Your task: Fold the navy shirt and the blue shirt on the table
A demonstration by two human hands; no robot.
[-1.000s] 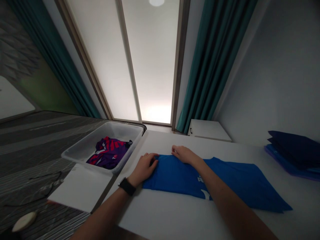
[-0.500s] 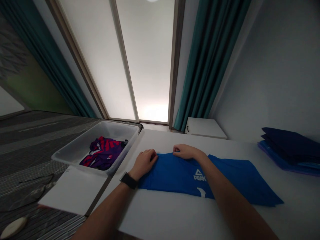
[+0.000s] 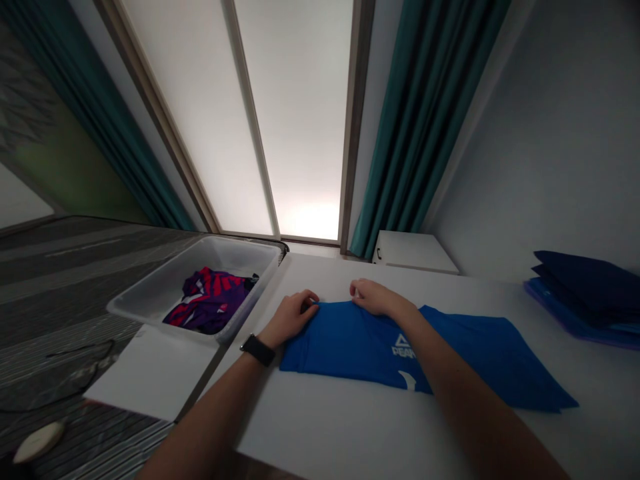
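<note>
A blue T-shirt [image 3: 345, 343] with a white PEAK logo lies folded into a long strip across the white table [image 3: 320, 420]. My left hand [image 3: 293, 317], with a dark watch on its wrist, is at the shirt's far left corner, thumb and fingertips closed on the cloth. Farther right along the same far edge, my right hand [image 3: 375, 297] has curled fingers and thumb pinched at the fabric. My right forearm crosses over the shirt and hides part of its middle and logo.
Left of the table stands a translucent plastic bin [image 3: 145, 310] holding a purple and red garment [image 3: 213, 303]. A stack of folded dark and blue clothes [image 3: 590, 293] lies at the right. Behind the table is a white cabinet [image 3: 415, 250], near teal curtains [image 3: 400, 167].
The view has shifted slightly. Both hands remain at the shirt's far edge; a gap shows between my left thumb and fingers, and my right fingertips sit slightly beyond the edge.
</note>
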